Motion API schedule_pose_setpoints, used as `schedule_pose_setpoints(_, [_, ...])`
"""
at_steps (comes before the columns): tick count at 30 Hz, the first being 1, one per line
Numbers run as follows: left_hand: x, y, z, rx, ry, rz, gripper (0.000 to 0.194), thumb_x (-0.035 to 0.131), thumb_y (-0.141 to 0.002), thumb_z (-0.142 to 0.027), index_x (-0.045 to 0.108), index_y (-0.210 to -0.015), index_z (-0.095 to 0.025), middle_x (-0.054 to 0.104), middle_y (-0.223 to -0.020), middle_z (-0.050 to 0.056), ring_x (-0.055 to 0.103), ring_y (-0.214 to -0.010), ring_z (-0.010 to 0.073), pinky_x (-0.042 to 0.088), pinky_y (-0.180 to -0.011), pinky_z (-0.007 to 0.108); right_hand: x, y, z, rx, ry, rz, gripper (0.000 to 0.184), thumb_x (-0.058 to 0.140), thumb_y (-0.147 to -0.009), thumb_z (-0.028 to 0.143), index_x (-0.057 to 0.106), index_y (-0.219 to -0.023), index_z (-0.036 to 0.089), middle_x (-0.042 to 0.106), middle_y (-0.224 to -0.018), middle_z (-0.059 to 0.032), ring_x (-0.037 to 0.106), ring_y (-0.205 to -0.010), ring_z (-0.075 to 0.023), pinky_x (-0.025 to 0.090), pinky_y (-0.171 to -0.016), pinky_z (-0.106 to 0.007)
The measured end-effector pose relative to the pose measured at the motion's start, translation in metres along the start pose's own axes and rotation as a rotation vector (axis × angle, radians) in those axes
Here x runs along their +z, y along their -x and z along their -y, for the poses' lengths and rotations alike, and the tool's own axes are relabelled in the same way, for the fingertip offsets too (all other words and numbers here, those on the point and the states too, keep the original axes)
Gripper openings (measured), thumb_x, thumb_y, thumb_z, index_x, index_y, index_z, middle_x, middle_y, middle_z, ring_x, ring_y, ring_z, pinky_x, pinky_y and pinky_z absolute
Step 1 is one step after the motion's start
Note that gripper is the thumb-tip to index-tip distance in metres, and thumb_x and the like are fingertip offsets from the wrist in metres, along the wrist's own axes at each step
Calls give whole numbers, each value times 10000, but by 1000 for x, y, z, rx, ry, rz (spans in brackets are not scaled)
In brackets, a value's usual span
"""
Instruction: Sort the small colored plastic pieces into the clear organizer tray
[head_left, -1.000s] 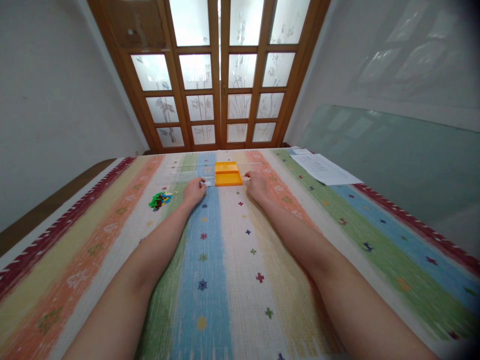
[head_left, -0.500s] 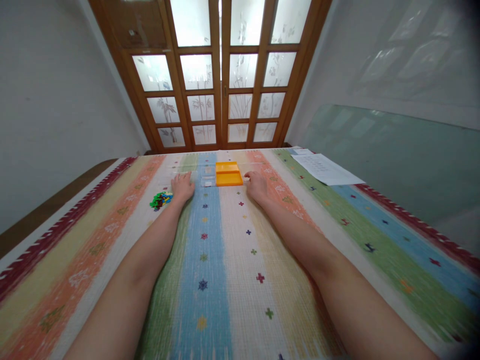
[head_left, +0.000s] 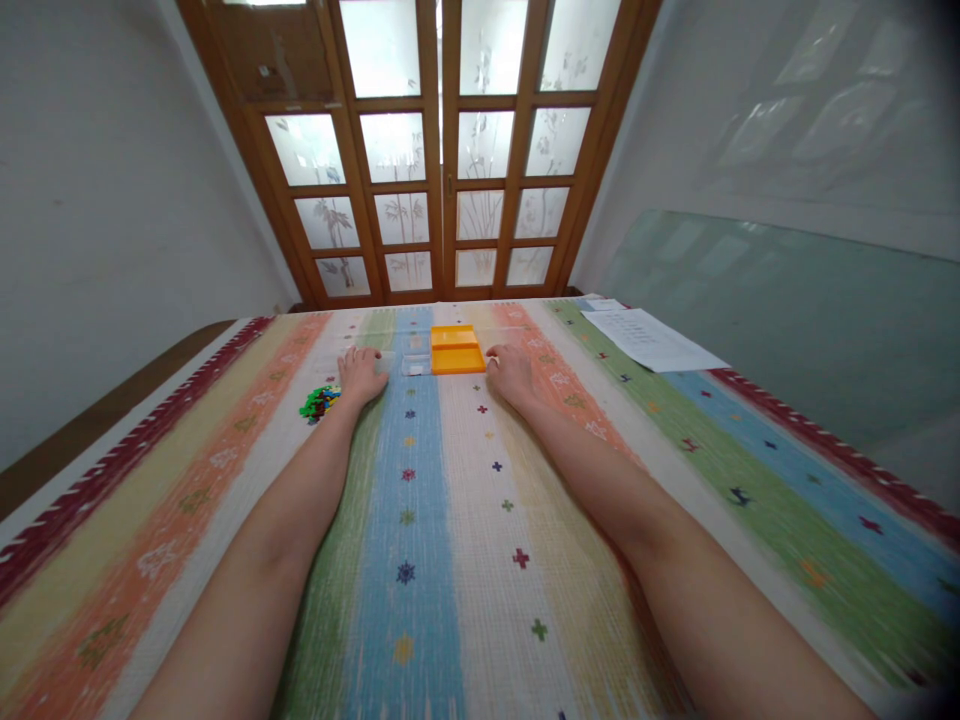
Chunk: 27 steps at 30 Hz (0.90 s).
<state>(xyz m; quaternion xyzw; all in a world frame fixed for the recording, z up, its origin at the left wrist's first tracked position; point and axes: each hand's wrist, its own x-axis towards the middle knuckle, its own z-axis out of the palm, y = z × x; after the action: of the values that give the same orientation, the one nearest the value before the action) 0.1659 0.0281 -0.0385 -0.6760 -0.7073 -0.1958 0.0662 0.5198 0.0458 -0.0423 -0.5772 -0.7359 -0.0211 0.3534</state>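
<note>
An orange two-compartment tray (head_left: 458, 360) lies at the far middle of the table. Small clear plastic boxes (head_left: 417, 366) stand against its left side. My left hand (head_left: 361, 374) rests to the left of them, fingers stretched forward over a faint clear plastic piece. Just right of the tray is my right hand (head_left: 511, 374), its fingers curled and thumb close to the index finger. Something clear seems to lie by those fingertips, but I cannot make it out. A small heap of green, blue, yellow and dark red pieces (head_left: 319, 402) sits beside my left wrist, which partly covers it.
A striped, patterned cloth (head_left: 480, 560) covers the table. White printed sheets (head_left: 654, 340) lie at the far right. Beyond the table are wooden doors with frosted panes (head_left: 406, 217), and a greenish glass panel (head_left: 795, 310) leans along the right wall.
My left hand has shifted slightly left, now covering more of the coloured heap. My right hand has moved very slightly toward the tray, which stays in place.
</note>
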Motion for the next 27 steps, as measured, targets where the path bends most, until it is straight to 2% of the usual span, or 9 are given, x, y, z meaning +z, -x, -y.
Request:
schedule_pose_setpoints(4, [-4,1,-4,4,-43,5,483,591,-821,-276,623,-1295,-191,596,-1375,182,425,-1358,390,270,-1154,557,1,1,2,-38,-5,-4,249,517,-917,163,728,-1045,191,718,-1075,-119,601,-1066,-280,415,-982,-416])
schedule_pose_setpoints(9, [-9,3,-4,-11,-50,-12,632,616,-818,-382,587,-1418,-188,568,-1372,193,456,-1298,395,309,-1127,510,1,2,4,-63,-6,3,246,523,-918,170,727,-1052,192,717,-1077,-120,595,-1057,-284,407,-982,-427])
schedule_pose_setpoints(14, [-2,4,1,-107,-24,-36,637,604,-827,-449,601,-1405,-180,573,-1391,208,450,-1309,408,289,-1126,539,1,3,5,-74,-6,-5,250,519,-921,172,730,-1053,190,717,-1080,-120,590,-1053,-287,403,-974,-425])
schedule_pose_setpoints(17, [-2,4,1,-122,-22,-42,632,618,-827,-460,608,-1391,-176,601,-1333,220,464,-1291,420,292,-1115,564,0,3,6,-85,8,5,260,511,-929,166,732,-1065,187,715,-1078,-122,587,-1048,-283,400,-970,-420])
schedule_pose_setpoints(20, [-9,5,-3,-151,49,-130,619,630,-840,-472,612,-1373,-158,594,-1283,220,488,-1263,417,321,-1115,556,-3,4,8,-109,30,-1,255,514,-937,166,730,-1072,181,711,-1072,-125,580,-1050,-286,397,-966,-421])
schedule_pose_setpoints(24, [-22,8,-15,-128,236,-300,658,660,-866,-445,519,-1447,-170,527,-1302,175,521,-1251,364,402,-1106,491,-13,6,20,-301,78,-7,250,532,-939,151,726,-1094,183,702,-1109,-131,554,-1091,-295,374,-1011,-443])
schedule_pose_setpoints(27, [-27,12,-31,22,334,-294,682,708,-865,-431,485,-1465,-193,513,-1307,143,539,-1249,324,448,-1087,442,-23,10,37,-457,84,-16,276,510,-967,148,712,-1150,191,691,-1173,-136,538,-1127,-294,352,-1067,-466])
